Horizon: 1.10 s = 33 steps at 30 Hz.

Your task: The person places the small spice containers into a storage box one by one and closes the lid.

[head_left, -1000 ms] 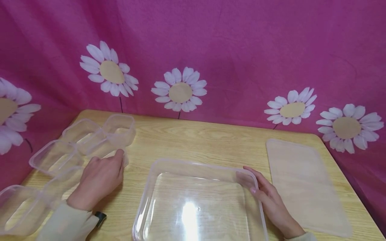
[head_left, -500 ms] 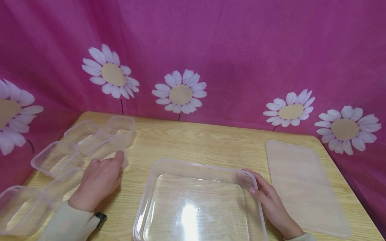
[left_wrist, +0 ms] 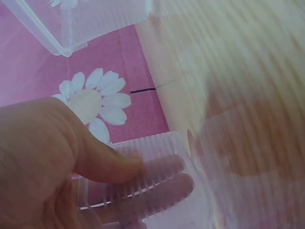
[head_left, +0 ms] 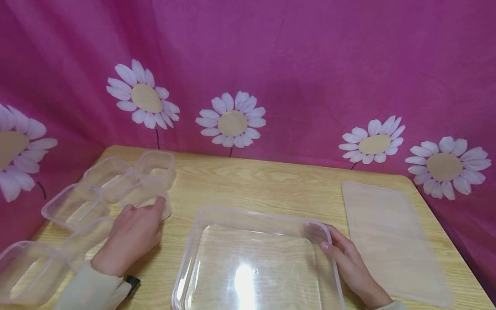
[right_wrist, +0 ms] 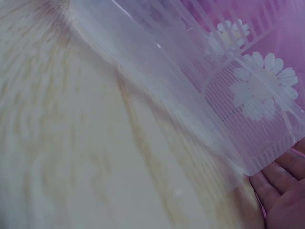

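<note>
Thumb and fingers of my left hand [head_left: 129,237] pinch the wall of a small clear plastic container [head_left: 145,194] at the table's left. In the left wrist view, fingertips show through the ribbed wall of that container [left_wrist: 162,143], with the thumb on the near side. At front centre stands a large clear plastic container [head_left: 255,243], open at the top. My right hand [head_left: 350,262] holds its right side near the far corner, thumb at the rim and fingers along the outside. The right wrist view shows those fingers [right_wrist: 276,183] beside the large container's lower corner [right_wrist: 224,129].
Several more small clear containers [head_left: 75,204] stand close together at the left of the wooden table [head_left: 248,181]. A flat, frosted rectangular lid [head_left: 391,237] lies at the right. Behind the table hangs a magenta cloth [head_left: 294,64] printed with daisies.
My left hand and the small container it grips have shifted slightly to the right. My right hand and the large container stay about where they were.
</note>
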Tool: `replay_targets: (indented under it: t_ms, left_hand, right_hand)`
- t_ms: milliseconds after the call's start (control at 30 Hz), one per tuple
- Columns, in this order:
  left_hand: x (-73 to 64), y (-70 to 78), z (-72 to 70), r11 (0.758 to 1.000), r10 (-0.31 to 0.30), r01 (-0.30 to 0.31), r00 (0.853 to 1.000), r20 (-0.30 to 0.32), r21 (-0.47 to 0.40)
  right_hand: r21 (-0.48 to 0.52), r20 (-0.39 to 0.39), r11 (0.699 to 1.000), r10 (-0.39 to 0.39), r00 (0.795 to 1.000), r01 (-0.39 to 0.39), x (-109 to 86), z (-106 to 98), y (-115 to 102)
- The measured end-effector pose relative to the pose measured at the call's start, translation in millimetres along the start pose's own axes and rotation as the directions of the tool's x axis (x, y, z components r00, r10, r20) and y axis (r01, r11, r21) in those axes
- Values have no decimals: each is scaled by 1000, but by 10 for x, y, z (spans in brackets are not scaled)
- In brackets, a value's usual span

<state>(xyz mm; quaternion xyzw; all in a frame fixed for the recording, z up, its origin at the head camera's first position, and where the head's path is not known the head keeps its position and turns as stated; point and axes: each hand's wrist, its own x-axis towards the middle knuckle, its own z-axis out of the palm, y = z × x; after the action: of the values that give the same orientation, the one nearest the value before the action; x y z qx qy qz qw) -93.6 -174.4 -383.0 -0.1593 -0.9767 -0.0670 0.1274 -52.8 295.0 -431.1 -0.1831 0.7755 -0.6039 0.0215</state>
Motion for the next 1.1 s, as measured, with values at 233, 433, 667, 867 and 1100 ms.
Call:
replay_targets:
  t_ms: [233, 433, 667, 867, 1100]
  left_hand:
    - [9, 56, -3, 1000, 6, -6, 1000, 5, -11]
    - [61, 95, -9, 1000, 20, -20, 1000, 1, -22]
    - [40, 87, -15, 1000, 7, -7, 1000, 13, -23]
    - [19, 95, -20, 998, 29, -29, 1000, -12, -49]
    - [47, 141, -63, 997, 44, -48, 997, -68, -66]
  right_hand:
    - [20, 6, 999, -44, 999, 44, -20, 1, 35]
    - [-2, -8, 1000, -5, 1000, 5, 9, -9, 9]
    - [-3, 2, 1000, -9, 1000, 9, 44, 3, 7]
    - [-10, -7, 1000, 4, 1000, -4, 33, 20, 27]
    - [20, 28, 998, -58, 998, 58, 20, 5, 16]
